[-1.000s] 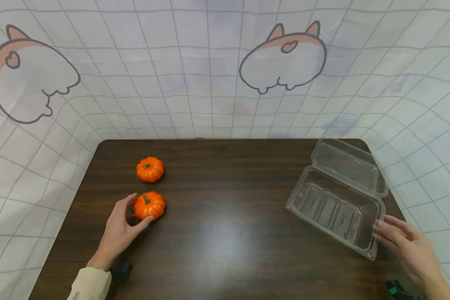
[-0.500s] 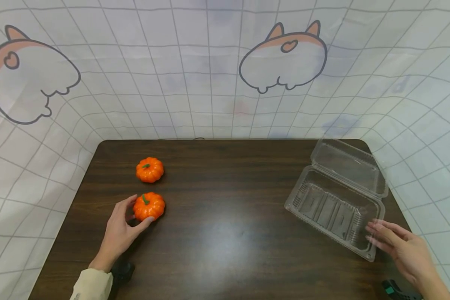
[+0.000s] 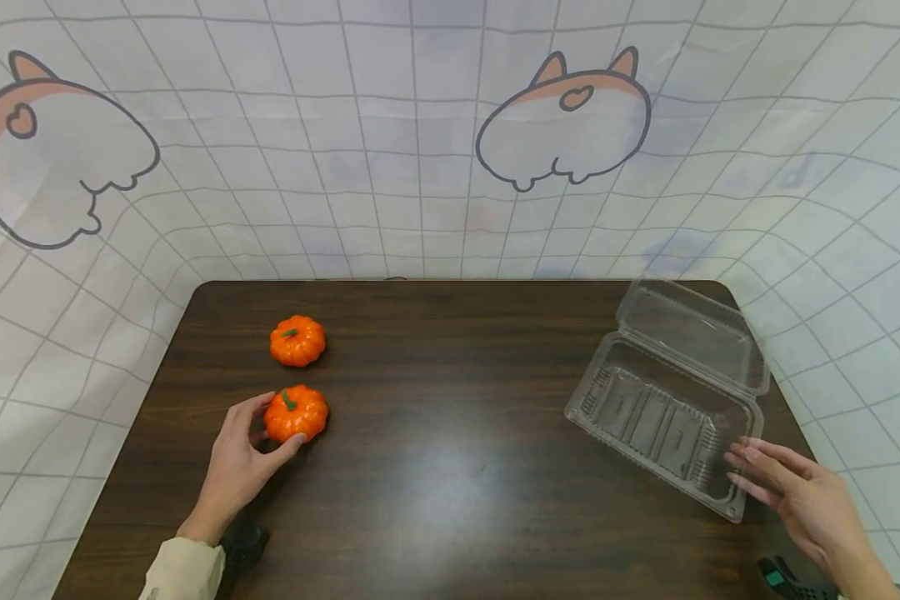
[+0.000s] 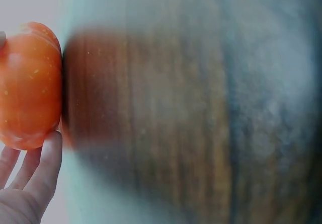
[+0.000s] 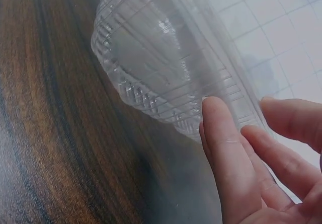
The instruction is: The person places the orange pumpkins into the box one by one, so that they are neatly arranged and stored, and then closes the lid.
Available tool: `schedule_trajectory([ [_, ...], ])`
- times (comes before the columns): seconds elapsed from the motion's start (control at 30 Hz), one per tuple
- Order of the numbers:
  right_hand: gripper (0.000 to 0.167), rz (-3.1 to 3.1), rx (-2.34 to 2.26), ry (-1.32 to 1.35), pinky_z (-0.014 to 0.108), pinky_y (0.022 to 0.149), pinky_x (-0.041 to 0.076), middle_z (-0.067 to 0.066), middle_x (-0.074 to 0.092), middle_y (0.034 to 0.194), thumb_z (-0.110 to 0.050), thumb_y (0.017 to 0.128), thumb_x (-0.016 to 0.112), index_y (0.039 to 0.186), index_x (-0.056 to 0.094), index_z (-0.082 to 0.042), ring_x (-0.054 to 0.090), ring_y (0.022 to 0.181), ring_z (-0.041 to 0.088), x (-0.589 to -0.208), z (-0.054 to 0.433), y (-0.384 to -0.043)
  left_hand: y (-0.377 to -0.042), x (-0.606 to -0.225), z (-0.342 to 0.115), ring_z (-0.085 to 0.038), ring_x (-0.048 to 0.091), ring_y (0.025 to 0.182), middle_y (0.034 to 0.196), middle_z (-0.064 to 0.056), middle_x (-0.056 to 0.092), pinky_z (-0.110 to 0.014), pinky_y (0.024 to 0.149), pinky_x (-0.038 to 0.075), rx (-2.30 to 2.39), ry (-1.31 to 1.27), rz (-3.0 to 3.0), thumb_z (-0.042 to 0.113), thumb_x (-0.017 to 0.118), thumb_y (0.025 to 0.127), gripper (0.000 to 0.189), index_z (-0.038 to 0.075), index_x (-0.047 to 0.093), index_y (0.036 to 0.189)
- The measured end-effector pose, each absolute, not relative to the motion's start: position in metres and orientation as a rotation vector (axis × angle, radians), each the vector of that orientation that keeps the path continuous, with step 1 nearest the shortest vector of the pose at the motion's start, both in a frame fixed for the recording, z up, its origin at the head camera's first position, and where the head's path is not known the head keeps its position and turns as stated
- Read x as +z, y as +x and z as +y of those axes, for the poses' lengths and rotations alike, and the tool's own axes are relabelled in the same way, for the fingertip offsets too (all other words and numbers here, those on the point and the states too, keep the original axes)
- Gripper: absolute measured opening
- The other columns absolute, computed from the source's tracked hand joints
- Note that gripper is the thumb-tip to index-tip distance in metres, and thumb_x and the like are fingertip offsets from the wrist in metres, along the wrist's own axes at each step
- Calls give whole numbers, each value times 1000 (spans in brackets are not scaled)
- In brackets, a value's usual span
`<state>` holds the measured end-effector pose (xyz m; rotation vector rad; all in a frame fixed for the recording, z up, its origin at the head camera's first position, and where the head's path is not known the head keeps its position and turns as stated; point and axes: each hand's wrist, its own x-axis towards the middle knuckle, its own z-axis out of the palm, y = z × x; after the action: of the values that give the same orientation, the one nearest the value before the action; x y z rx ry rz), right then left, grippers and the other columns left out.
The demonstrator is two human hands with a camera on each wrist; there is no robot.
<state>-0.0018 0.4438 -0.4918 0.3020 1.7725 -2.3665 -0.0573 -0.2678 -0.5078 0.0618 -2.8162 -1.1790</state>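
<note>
One near pumpkin (image 3: 297, 414) sits at the left part of the dark table (image 3: 450, 350), and the far pumpkin (image 3: 297, 341) lies just behind it, a little apart. Both are orange and ribbed, with green stems. The left hand (image 3: 232, 471) grips the near pumpkin from its left, thumb on the front side and fingers curved round the back. A pale sleeve (image 3: 185, 571) covers the forearm.

Well apart, on the right, the clear box (image 3: 656, 429) stands at an angle with its lid (image 3: 693, 337) swung open behind it. The right hand (image 3: 813, 500) is at the box's near right end, fingers loosely bent and thumb set apart from them. In both the head and right wrist views the fingertips overlap that end; I cannot tell whether they touch the plastic.

Behind the table hangs a white gridded cloth (image 3: 330, 125) with cartoon animal drawings.
</note>
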Motion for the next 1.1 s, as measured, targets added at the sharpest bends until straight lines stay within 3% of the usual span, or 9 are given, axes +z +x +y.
schedule_trajectory([
  [0.73,36,1745,-2345,255,35,85,65,-1,79,118,6,105,48,120,75,-12,78,107,15,-489,434,-11,-62,-501,-263,-38,54,126,139,-22,49,8,86,34,-1154,15,-2812,26,85,86,74,2,48,145],
  [0.97,33,1794,-2302,261,35,85,65,-3,79,118,4,105,52,120,75,-12,78,106,14,-487,427,-15,-62,-500,-261,-37,54,127,140,-21,49,7,87,36,-1167,6,-2805,27,85,86,74,2,48,145],
  [1.03,32,1825,-2268,277,33,84,65,-6,78,118,3,105,53,120,75,-15,77,106,12,-487,425,-16,-62,-499,-260,-36,54,127,140,-20,49,-5,91,51,-1154,6,-2809,28,85,86,74,3,48,145],
  [1.1,31,1845,-2242,291,32,84,65,-7,78,117,1,105,54,119,74,-17,77,105,10,-487,423,-18,-62,-498,-259,-36,54,127,140,-20,49,-26,95,60,-1141,4,-2813,28,85,86,74,3,48,145],
])
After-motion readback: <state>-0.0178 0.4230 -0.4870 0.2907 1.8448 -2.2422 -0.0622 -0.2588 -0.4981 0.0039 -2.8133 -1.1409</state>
